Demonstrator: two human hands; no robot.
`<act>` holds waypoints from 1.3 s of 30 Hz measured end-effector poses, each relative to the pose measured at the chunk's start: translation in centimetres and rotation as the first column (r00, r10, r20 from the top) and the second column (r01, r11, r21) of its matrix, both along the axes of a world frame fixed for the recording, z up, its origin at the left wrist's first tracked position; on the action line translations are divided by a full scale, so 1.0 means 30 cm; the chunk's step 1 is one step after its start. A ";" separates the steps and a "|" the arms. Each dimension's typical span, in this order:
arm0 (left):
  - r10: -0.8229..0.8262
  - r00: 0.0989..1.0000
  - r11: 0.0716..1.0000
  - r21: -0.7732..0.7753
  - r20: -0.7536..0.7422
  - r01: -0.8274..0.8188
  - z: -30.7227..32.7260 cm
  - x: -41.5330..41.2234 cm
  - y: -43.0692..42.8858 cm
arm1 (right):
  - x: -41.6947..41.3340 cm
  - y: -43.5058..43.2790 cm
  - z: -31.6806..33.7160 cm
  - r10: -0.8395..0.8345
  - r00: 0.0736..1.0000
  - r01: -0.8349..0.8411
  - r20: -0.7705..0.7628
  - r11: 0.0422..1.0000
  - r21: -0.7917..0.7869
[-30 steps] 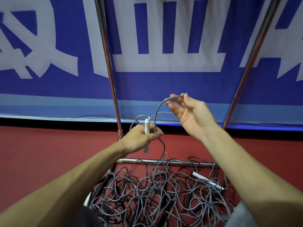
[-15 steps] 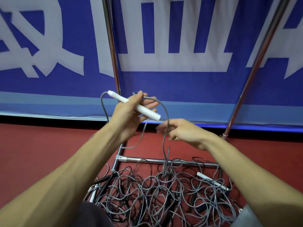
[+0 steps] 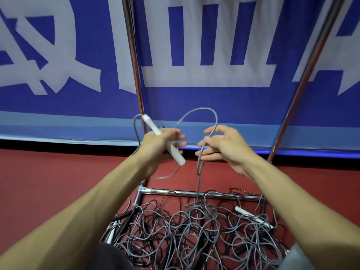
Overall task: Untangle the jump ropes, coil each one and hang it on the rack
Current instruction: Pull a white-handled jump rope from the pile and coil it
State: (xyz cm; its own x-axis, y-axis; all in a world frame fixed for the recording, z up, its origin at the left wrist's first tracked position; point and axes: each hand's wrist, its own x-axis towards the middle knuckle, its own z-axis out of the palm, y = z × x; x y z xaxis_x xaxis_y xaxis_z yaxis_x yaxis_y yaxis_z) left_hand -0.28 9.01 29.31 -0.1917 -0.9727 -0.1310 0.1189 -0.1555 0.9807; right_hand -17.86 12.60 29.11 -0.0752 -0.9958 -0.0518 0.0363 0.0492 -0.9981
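Observation:
My left hand [image 3: 161, 142] grips a white jump-rope handle [image 3: 176, 155], held slanted, along with a loop of its grey cord. The grey cord [image 3: 200, 111] arches from that hand over to my right hand [image 3: 224, 145], which pinches it between thumb and fingers. From there it drops straight down into a tangled heap of grey and black ropes [image 3: 194, 230] on the red floor. Another white handle [image 3: 253, 217] lies in the heap at the right. The chrome rack's left post [image 3: 134, 61], right post [image 3: 303, 82] and low bar [image 3: 194, 192] frame the heap.
A blue banner with large white characters [image 3: 206, 55] hangs right behind the rack. Red floor [image 3: 48, 182] spreads to the left and right. Black handles [image 3: 124, 217] and a white one [image 3: 111, 233] lie at the heap's left edge. My knees show at the bottom.
My right hand has risen from below the handle and taken a fresh stretch of cord, so a loop now arches between both hands. The left hand still grips the handle, which has tipped steeper.

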 end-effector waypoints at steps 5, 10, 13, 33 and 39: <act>-0.244 0.843 0.942 -0.088 0.480 0.323 -0.068 -0.030 0.029 | -0.026 0.001 0.045 -0.066 0.949 0.090 0.309 0.994 -0.064; -0.397 0.799 0.876 -0.073 0.453 0.476 -0.064 -0.054 0.061 | -0.054 -0.011 0.051 -0.105 0.818 0.152 0.565 0.988 -0.036; -0.405 0.813 0.860 -0.128 0.419 0.494 -0.059 -0.068 0.070 | -0.061 -0.020 0.040 -0.137 0.782 0.186 0.609 0.982 -0.019; 0.024 0.792 0.867 -0.407 0.610 0.288 -0.006 -0.013 0.046 | -0.030 0.020 0.007 0.237 0.928 -0.165 -0.288 0.953 0.253; -0.050 0.948 0.949 -0.282 0.314 0.143 0.048 -0.021 0.065 | -0.036 0.019 -0.031 0.154 0.756 -0.231 -0.637 0.972 -0.039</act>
